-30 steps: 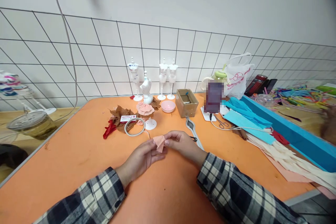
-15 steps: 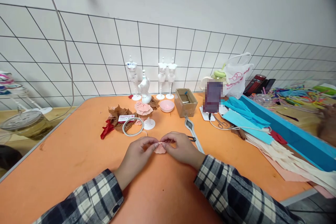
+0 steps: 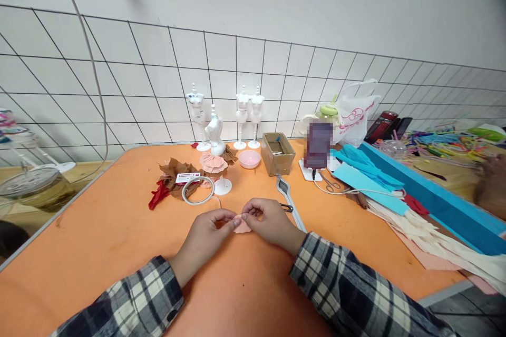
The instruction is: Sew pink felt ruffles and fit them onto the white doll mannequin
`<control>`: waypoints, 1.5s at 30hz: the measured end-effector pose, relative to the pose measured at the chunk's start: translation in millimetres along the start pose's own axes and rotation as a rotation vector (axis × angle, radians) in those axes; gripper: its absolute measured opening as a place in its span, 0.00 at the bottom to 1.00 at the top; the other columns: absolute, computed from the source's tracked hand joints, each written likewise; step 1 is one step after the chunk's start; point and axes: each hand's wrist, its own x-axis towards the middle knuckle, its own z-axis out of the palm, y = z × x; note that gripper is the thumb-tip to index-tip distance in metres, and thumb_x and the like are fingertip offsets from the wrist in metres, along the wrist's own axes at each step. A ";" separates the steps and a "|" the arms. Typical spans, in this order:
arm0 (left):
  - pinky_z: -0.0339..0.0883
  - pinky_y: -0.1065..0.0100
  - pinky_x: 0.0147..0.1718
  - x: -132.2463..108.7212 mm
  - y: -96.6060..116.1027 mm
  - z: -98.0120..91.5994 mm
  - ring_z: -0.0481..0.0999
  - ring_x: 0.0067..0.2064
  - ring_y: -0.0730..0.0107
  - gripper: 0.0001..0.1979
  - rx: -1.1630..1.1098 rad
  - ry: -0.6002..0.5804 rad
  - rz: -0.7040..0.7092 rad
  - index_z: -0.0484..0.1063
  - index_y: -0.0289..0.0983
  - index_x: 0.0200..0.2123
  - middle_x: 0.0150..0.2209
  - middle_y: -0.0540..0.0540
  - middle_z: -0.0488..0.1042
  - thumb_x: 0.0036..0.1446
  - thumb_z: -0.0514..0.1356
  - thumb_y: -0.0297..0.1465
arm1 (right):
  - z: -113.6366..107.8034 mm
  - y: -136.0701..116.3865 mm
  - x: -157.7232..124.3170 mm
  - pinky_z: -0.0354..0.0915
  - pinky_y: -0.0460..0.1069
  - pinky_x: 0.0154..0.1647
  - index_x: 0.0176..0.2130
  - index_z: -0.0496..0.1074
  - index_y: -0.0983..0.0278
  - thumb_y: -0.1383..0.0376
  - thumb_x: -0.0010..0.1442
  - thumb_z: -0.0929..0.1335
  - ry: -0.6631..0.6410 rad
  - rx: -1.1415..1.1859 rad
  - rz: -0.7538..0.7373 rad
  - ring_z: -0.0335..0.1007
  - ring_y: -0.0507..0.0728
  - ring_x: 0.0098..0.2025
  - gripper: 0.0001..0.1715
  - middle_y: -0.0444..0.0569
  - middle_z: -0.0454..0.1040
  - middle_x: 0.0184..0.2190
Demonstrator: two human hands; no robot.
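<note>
Between both hands is a small ruffled piece of peach crepe paper (image 3: 242,226), low over the orange table. My left hand (image 3: 213,234) pinches its left edge between thumb and fingers. Closed on the upper right edge is my right hand (image 3: 271,224), its fingertips close to the left ones. Just beyond the hands lies a white tape ring (image 3: 198,202), a thin strand trailing from it. Behind that, a small white mannequin (image 3: 214,129) wears a ruffled peach paper skirt (image 3: 214,162). Right of my right hand are a black clip (image 3: 287,208) and a grey strap-like tool (image 3: 291,200).
Crumpled brown paper (image 3: 174,171) and a red scrap (image 3: 158,195) lie left. Further back stand more mannequins, a pink bowl (image 3: 249,158) and a cardboard box (image 3: 278,160). To the right are a phone (image 3: 318,145), scissors (image 3: 331,184), paper strips (image 3: 430,231) and a blue tray edge (image 3: 438,197).
The peach paper has shifted slightly in my fingers, with more of it showing below the fingertips. My view has turned slightly to the right; both hands keep their pinch.
</note>
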 end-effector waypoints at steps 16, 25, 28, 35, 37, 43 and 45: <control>0.69 0.62 0.46 2.8 -6.8 -2.9 0.74 0.47 0.61 0.21 0.100 0.221 0.166 0.72 0.41 0.49 0.46 0.44 0.75 0.54 0.63 0.42 | -2.0 2.3 3.5 0.67 0.47 0.35 0.35 0.76 0.63 0.70 0.55 0.67 0.053 0.041 -0.013 0.72 0.52 0.33 0.07 0.46 0.77 0.31; 0.67 0.63 0.45 0.0 -0.2 -1.9 0.75 0.41 0.65 0.10 0.132 0.100 0.296 0.76 0.40 0.33 0.37 0.46 0.76 0.59 0.59 0.39 | -0.3 -6.5 1.1 0.69 0.49 0.42 0.40 0.74 0.63 0.66 0.56 0.68 0.069 0.232 -0.024 0.74 0.54 0.39 0.10 0.49 0.77 0.37; 0.67 0.65 0.43 -0.8 -2.1 -0.8 0.75 0.39 0.66 0.10 0.130 0.117 0.272 0.77 0.40 0.33 0.35 0.47 0.77 0.60 0.58 0.38 | 1.2 -7.6 -0.1 0.69 0.49 0.42 0.41 0.74 0.63 0.63 0.56 0.69 0.032 0.280 -0.018 0.74 0.54 0.39 0.11 0.49 0.77 0.37; 0.67 0.66 0.42 -1.0 -3.3 -0.3 0.75 0.39 0.67 0.10 0.154 0.103 0.267 0.76 0.40 0.33 0.35 0.48 0.77 0.60 0.58 0.38 | 3.8 -3.2 2.6 0.68 0.48 0.37 0.36 0.74 0.64 0.63 0.54 0.71 0.022 0.328 0.061 0.71 0.53 0.34 0.09 0.47 0.75 0.32; 0.67 0.66 0.41 -1.1 -2.1 0.8 0.75 0.38 0.67 0.10 0.164 0.121 0.269 0.76 0.40 0.33 0.34 0.48 0.77 0.60 0.58 0.38 | 5.9 -1.1 2.7 0.68 0.47 0.36 0.35 0.74 0.65 0.62 0.53 0.71 0.006 0.394 0.097 0.71 0.52 0.34 0.09 0.47 0.75 0.31; 0.68 0.64 0.42 -7.4 3.3 -2.3 0.76 0.41 0.65 0.10 0.161 0.181 0.279 0.75 0.40 0.38 0.37 0.46 0.77 0.59 0.58 0.39 | 3.3 -6.6 2.9 0.69 0.49 0.39 0.33 0.74 0.64 0.60 0.53 0.72 0.021 0.468 0.050 0.73 0.53 0.35 0.10 0.47 0.76 0.31; 0.69 0.63 0.44 -5.7 1.5 -9.2 0.75 0.43 0.62 0.13 0.166 0.256 0.279 0.74 0.40 0.43 0.41 0.45 0.77 0.58 0.59 0.39 | -6.8 -18.0 9.2 0.68 0.50 0.41 0.33 0.75 0.64 0.61 0.54 0.71 0.037 0.401 -0.029 0.73 0.54 0.36 0.08 0.47 0.77 0.32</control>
